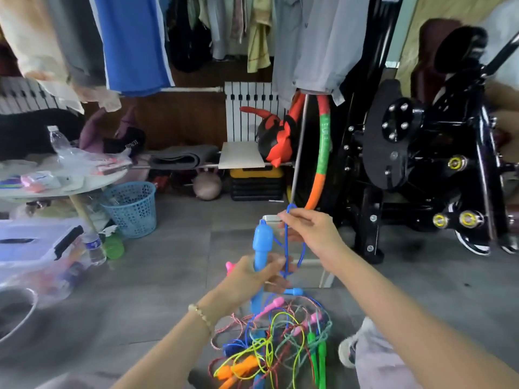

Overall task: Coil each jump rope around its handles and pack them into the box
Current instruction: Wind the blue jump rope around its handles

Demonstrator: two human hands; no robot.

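At the wrist of my left hand (252, 279) I wear a thin bracelet (200, 315) of small round beads, pale cream and a little shiny. My left forearm (157, 355) and my right forearm (393, 299) are bare as far as the view shows them. My trousers (379, 363) are of light cloth, grey with a touch of lilac. Beside the right trouser leg shows one sports shoe (346, 353), whitish with a darker grey part on top.
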